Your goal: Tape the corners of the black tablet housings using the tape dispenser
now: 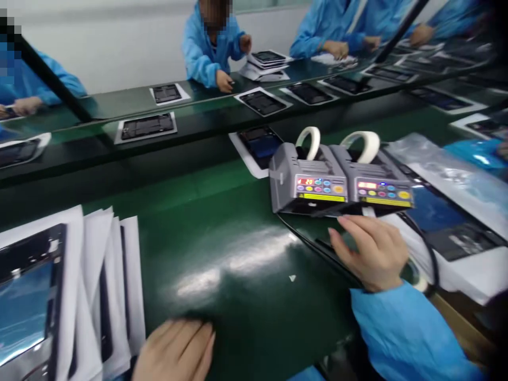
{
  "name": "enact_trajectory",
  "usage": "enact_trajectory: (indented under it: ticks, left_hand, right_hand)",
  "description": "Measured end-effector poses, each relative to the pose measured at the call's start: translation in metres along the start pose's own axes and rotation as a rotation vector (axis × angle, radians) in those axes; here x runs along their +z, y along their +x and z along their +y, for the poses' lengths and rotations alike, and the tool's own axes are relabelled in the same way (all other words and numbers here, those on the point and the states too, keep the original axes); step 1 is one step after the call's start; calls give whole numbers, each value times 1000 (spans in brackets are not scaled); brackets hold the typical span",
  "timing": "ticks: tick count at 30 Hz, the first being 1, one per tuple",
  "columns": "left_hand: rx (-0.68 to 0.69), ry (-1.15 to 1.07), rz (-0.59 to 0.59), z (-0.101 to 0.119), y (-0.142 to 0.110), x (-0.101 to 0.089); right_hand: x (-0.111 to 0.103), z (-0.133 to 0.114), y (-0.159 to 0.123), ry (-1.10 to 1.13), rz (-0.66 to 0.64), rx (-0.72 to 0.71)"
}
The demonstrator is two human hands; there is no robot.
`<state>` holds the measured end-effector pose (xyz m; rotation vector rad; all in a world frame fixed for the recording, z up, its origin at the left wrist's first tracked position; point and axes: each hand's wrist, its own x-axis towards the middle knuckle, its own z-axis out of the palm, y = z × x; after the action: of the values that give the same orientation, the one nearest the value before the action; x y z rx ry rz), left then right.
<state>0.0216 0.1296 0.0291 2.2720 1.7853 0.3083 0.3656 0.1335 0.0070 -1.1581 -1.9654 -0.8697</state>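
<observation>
My right hand (373, 251) reaches up to the front of a grey twin tape dispenser (311, 177). Its thumb and index finger are apart, with nothing seen between them. A short white piece of tape (368, 211) sticks out of the dispenser's right unit, just above the knuckles. At the near edge of the green table (238, 222), my left hand (174, 352) rests with fingers together and bent down; nothing shows in it, and its palm side is hidden. To its left leans a stack of dark tablet-like panels (27, 301) interleaved with white sheets (133, 280).
A black cable (313, 246) runs from the dispenser under my right hand. Another panel (448, 211) lies at right beside clear plastic wrap (428, 153). Beyond, panels (264, 100) on white sheets line a belt, with blue-sleeved co-workers (214, 53) behind it. Dark posts (51, 76) rise at both sides.
</observation>
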Motion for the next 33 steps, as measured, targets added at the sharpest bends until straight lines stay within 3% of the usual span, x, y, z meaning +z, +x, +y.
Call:
enact_trajectory:
  ticks: [5, 10, 14, 19, 25, 29, 33]
  left_hand:
    - [95, 73, -121, 40, 55, 34]
    - [81, 140, -82, 50, 119, 43]
    - [50, 185, -54, 51, 148, 49]
    - [115, 225, -33, 50, 178, 53]
    - [259, 288, -11, 60, 240, 48]
    - [323, 342, -67, 65, 272, 46]
    - [365, 382, -143, 68, 287, 49]
  right_hand:
    - [18, 13, 6, -10, -89, -9]
    - [31, 6, 15, 17, -75, 9]
    - [33, 8, 13, 106, -92, 12]
    - [37, 9, 11, 199, -77, 71]
    - [40, 10, 11, 215, -107, 87]
    - [39, 12, 10, 295, -92, 139]
    - [40, 12, 9, 274, -83, 142]
